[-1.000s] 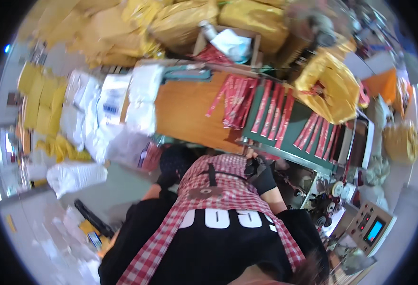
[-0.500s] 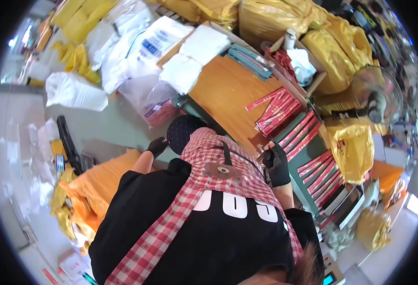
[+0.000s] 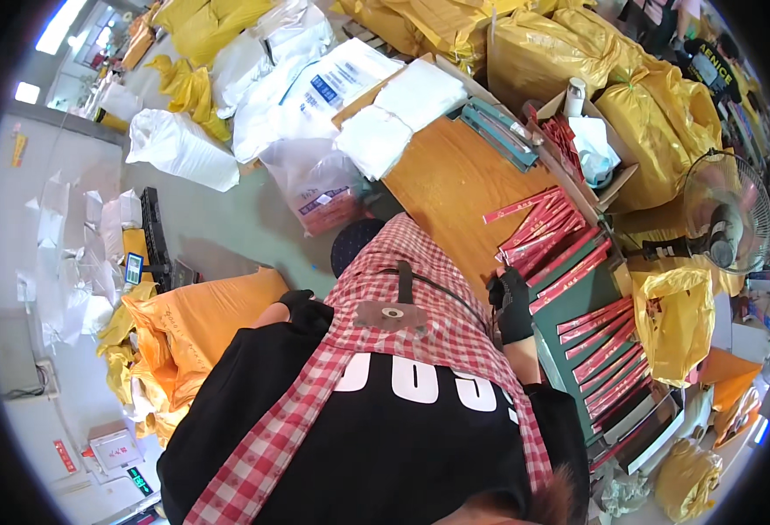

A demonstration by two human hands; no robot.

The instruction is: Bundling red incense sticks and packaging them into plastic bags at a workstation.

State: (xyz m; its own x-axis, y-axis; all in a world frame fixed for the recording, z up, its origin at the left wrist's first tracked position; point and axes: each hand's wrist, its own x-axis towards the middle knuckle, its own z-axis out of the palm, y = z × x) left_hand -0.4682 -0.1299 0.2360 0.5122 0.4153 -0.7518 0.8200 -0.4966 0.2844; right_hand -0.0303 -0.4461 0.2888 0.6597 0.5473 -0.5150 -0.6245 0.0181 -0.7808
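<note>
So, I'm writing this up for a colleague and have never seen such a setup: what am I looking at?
There is no robot here, just a person. A wide fisheye camera on their head looks down, which is why edges curve and their own checked apron fills the middle. Picture left is their left.

Both hands wear black gloves. The left hand is near a large orange bag; the right hand is at the table's edge, beside some red strips. Whether either holds anything, I can't tell.

The strips lie piled on the wooden tabletop and in rows on the green surface next to it.
</note>
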